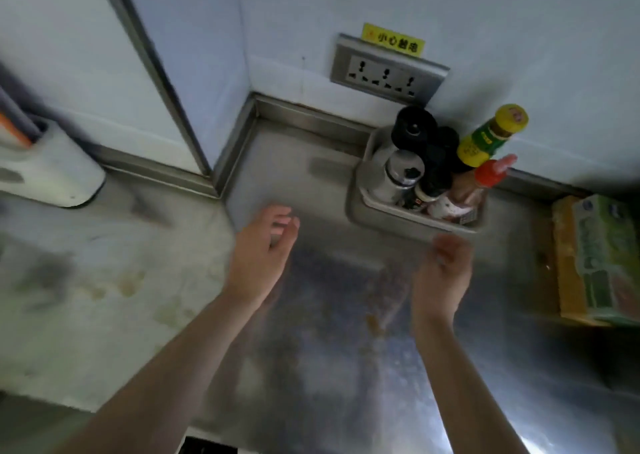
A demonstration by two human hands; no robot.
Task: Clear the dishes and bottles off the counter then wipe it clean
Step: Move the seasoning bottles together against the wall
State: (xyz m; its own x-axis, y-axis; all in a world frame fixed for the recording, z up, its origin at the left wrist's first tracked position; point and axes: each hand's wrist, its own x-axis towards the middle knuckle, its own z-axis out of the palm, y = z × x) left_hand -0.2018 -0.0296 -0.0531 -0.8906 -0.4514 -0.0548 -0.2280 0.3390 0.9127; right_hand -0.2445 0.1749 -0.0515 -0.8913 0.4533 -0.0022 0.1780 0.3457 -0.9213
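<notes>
Both bare forearms are reaching forward over the steel counter, roughly parallel to each other and well apart. The left hand is hovering palm-inward near the counter's back left corner, its wrist straight and its fingers loosely curled toward the thumb, with nothing in them. The right hand is hanging just in front of the tray, thumb side up and knuckles bent. It is motion-blurred, but its fingers are looking relaxed and half-curled around nothing. Whether either hand is touching the surface cannot be told.

The bottles are standing crowded together in that grey tray, which is sitting against the back wall to the right of the corner. Among them are a yellow-capped bottle with a green label, a red-capped bottle, a black grinder and a shiny metal canister. The counter around the hands is showing brownish stains and smears.

A green and yellow box is lying at the far right edge. On the wall above the tray, a socket strip is sitting below a yellow sticker. A white holder is resting on the lighter surface at the far left.
</notes>
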